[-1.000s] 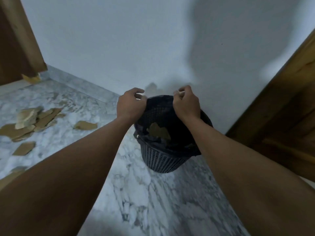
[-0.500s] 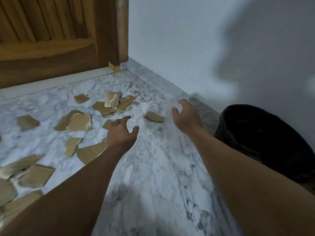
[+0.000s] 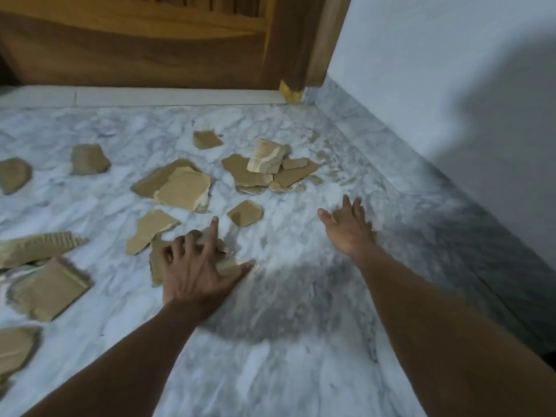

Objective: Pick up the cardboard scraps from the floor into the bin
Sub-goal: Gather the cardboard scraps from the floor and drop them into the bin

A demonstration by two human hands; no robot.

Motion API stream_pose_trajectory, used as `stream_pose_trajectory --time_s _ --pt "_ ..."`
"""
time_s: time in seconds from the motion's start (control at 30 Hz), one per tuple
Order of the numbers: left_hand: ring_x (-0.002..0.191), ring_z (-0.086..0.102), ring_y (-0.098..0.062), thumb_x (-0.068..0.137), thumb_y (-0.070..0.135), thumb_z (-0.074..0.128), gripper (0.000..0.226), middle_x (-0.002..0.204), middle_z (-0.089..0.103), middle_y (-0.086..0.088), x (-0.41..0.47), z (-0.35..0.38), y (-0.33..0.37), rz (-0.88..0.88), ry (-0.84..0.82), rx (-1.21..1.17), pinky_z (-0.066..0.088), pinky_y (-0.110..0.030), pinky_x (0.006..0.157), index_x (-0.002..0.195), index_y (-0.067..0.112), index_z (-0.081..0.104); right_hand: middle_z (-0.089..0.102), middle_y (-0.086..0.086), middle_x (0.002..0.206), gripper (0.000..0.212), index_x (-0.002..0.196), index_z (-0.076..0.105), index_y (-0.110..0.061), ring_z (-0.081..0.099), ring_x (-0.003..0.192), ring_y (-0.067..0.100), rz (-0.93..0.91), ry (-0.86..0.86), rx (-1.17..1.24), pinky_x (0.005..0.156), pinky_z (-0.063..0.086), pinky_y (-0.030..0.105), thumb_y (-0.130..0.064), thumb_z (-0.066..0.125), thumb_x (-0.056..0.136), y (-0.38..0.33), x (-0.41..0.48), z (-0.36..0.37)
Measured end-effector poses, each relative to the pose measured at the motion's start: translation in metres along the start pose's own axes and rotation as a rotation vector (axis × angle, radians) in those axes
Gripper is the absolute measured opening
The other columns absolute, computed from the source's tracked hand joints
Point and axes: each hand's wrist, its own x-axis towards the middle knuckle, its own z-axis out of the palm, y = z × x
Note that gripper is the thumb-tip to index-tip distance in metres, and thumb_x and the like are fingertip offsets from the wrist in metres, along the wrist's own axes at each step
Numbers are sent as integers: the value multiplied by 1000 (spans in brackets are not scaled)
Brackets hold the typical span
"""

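Take the door post (image 3: pixel 301 40) as your mark: all the cardboard scraps (image 3: pixel 180 188) in view lie on the marble floor (image 3: pixel 301 311) to the left of the post and towards you.

Farthest left of the post, along the frame edge, are a rounded scrap (image 3: pixel 13 174), a ribbed scrap (image 3: pixel 39 246), a large square scrap (image 3: pixel 48 288) and a cut-off scrap (image 3: pixel 15 347). Closer to the post come a lone scrap (image 3: pixel 88 159), two overlapped pieces and a long scrap (image 3: pixel 150 230).

Your left hand (image 3: pixel 195 266) is down on a further scrap (image 3: pixel 155 266), well below and left of the post. Its fingers (image 3: pixel 212 233) are splayed: the forefinger is straight, the others bend onto the cardboard and the thumb is wide. I see no closed hold, so that piece is on the floor, not lifted.

Nearer the post again sit a small scrap (image 3: pixel 245 213), a far scrap (image 3: pixel 207 139) and a heap (image 3: pixel 264 173) almost straight below the post. A yellowish bit (image 3: pixel 290 91) touches the post's foot; I cannot tell whether it is cardboard.

Your right hand (image 3: pixel 349 227) is out to the right of the post's line, over bare marble near the grey wall (image 3: pixel 451 70). It is flat, with straight, spread fingers (image 3: pixel 347 206), and holds nothing.

The bin is out of view, so what is already in it cannot be judged. Going by the floor, most of the work is left: a dozen or more pieces to gather, none in hand.
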Motion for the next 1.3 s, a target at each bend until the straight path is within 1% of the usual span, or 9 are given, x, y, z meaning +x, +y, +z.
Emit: stream_pose_trajectory --time_s 0.17,0.27,0.33,0.47,0.7,0.83,1.0,1.2,1.3 --pt "113 48 -35 68 100 33 103 121 56 -10 14 4 -2 -162 112 18 38 -49 92 136 24 46 11 27 164 97 156 -23 -39 18 150 44 85 -10 27 119 11 61 -90 17 84 -40 58 15" --pt "110 50 -37 69 96 38 99 117 56 -13 17 7 1 -174 140 24 40 -50 91 130 19 49 -10 21 167 97 151 -26 -48 3 152 48 53 0 43 115 4 73 -94 20 79 -74 81 16" --pt "124 46 -39 72 95 35 105 135 51 -20 20 8 0 -160 141 11 37 -53 101 142 16 41 -22 16 166 99 150 -25 -52 -5 151 51 -7 -13 49 112 4 77 -97 21 75 -97 96 14" --pt "156 -7 -34 76 95 8 113 168 -13 -17 22 10 -4 -132 -3 20 4 -57 122 158 24 -22 -20 11 168 114 150 -19 -58 -13 151 48 -170 -152 -60 112 4 78 -108 22 55 -138 119 25" --pt "150 14 -35 59 104 25 131 168 -6 -13 70 0 -14 -102 -14 81 22 -56 113 158 29 -16 -4 3 171 100 158 1 -51 -1 154 42 -350 -280 -293 123 1 58 -93 40 75 -150 107 53" --pt "152 -24 -37 59 106 31 132 166 -26 -6 127 -1 -38 19 -84 187 -17 -70 114 157 35 -23 -2 0 171 104 156 5 -55 -1 155 38 -378 -314 -288 124 3 54 -97 43 69 -145 109 55" --pt "154 -17 -33 56 108 15 120 169 -16 5 129 -2 -52 32 -234 174 -8 -69 117 157 49 -9 1 1 171 95 158 12 -52 2 156 33 -427 -327 -284 122 7 45 -83 54 78 -135 81 50" --pt "132 35 -37 68 102 19 94 147 41 -3 45 -13 -56 16 -41 174 26 -55 106 138 42 40 -10 -2 170 103 150 21 -63 -1 156 30 -413 -420 -197 124 14 50 -87 67 62 -107 24 61" --pt "130 36 -36 77 95 21 81 136 45 -8 1 -11 -60 16 -8 164 25 -57 108 123 35 49 -6 -5 170 92 148 26 -65 2 156 27 -405 -452 -130 124 18 46 -76 72 70 -85 -24 67"
